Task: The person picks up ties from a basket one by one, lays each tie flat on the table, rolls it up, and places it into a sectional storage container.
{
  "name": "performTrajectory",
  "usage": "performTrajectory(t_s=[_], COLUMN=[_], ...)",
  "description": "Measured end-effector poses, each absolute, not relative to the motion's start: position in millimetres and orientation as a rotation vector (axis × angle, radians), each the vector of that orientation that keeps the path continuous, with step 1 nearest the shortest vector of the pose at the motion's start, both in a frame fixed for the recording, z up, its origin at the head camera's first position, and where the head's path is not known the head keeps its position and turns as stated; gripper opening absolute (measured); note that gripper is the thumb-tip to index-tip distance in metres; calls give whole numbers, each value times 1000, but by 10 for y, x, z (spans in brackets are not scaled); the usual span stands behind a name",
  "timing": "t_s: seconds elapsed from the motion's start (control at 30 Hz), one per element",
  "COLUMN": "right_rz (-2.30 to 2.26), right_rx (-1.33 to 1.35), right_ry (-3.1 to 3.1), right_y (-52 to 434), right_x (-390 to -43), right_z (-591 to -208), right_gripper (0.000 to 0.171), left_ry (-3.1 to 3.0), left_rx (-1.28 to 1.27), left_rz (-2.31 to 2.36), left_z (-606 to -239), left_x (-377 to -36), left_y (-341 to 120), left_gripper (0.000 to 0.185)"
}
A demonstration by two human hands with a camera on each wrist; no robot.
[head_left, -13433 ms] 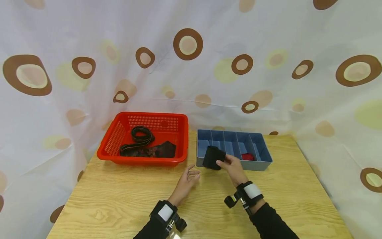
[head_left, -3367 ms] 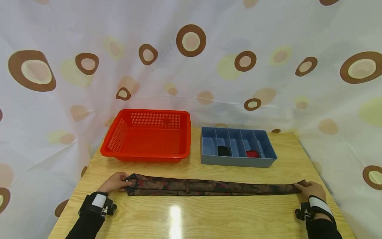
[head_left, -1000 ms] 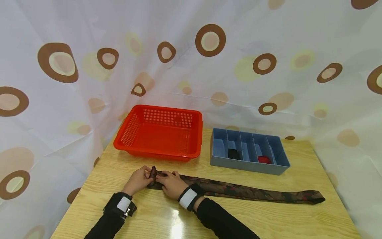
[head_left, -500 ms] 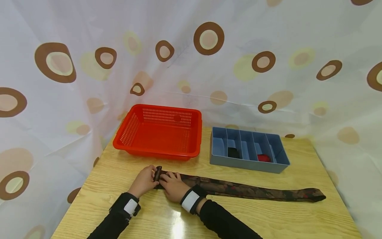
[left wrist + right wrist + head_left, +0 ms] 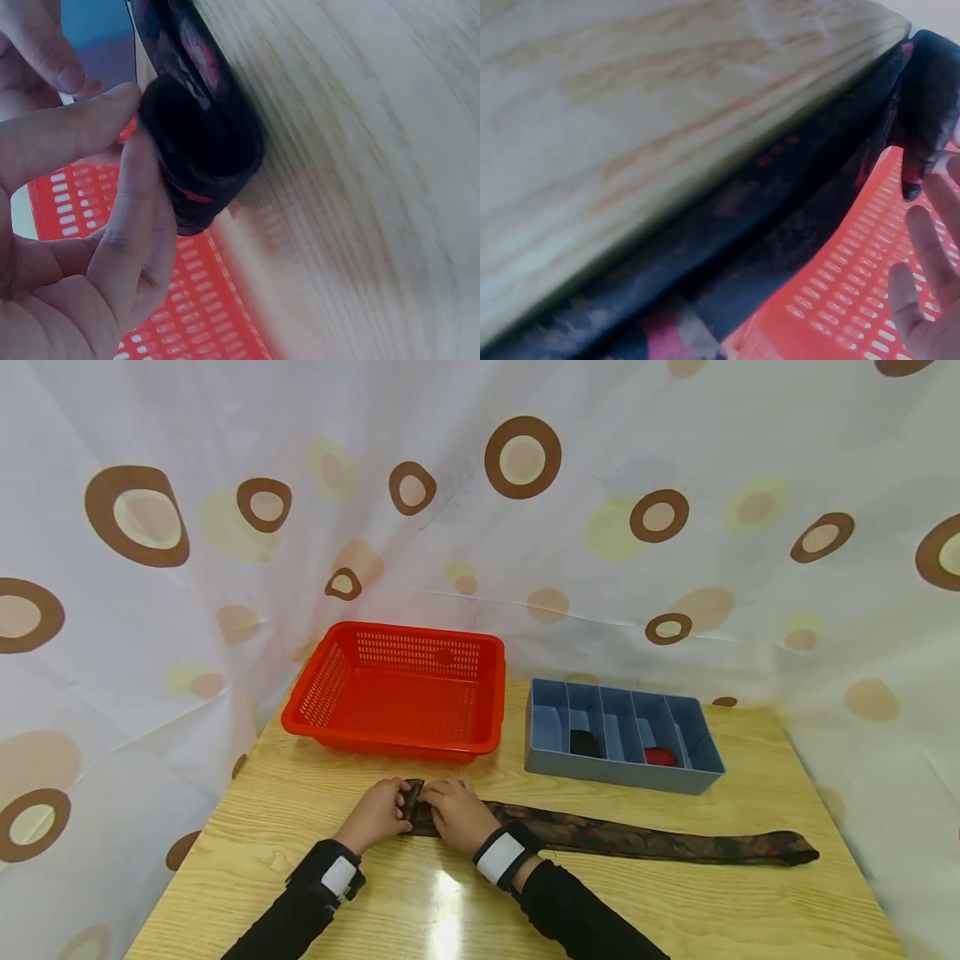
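A dark, patterned necktie [image 5: 637, 837] lies lengthwise across the table, its left end turned up into a small roll [image 5: 410, 803]. My left hand [image 5: 377, 814] pinches that roll between thumb and fingers. The left wrist view shows the hollow loop of the rolled end [image 5: 199, 202] against the fingertips. Just right of the roll, my right hand [image 5: 461, 814] is over the necktie with its fingers toward the roll. In the right wrist view its fingers [image 5: 934, 247] look fairly straight, a fingertip near or at the roll's edge. The necktie beneath the right hand is hidden.
Behind the left hand stands a red plastic basket [image 5: 390, 749]. A blue-grey divided box [image 5: 622, 772] stands at the back right; a black item [image 5: 585, 743] and a red item [image 5: 661, 757] lie in separate compartments. The patterned curtain [image 5: 480, 552] hangs behind the table [image 5: 712, 910].
Earlier the black item went from my right hand into the box, and the necktie was stretched flat between both hands. Since then its left end has been rolled, with both hands moving rightward.
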State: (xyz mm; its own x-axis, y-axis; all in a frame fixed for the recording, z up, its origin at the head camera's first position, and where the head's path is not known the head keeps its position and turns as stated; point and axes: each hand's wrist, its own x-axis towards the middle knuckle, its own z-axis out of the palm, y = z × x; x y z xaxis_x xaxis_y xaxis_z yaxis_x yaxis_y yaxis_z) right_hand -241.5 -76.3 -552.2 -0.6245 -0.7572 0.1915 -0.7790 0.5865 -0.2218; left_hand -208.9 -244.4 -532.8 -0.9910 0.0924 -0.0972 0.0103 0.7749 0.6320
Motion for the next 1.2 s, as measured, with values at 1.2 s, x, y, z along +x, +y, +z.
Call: performTrajectory(t_s=[1.2], right_rz=[487], right_rx=[1444], right_ry=[-2916], right_y=[-570], right_x=[-2421], right_z=[-5569], right_gripper=[33], left_ry=[2766], left_rx=[-52], left_rz=[1212], left_z=[-5454], left_x=[-2133], left_y=[-2310], left_gripper=[40])
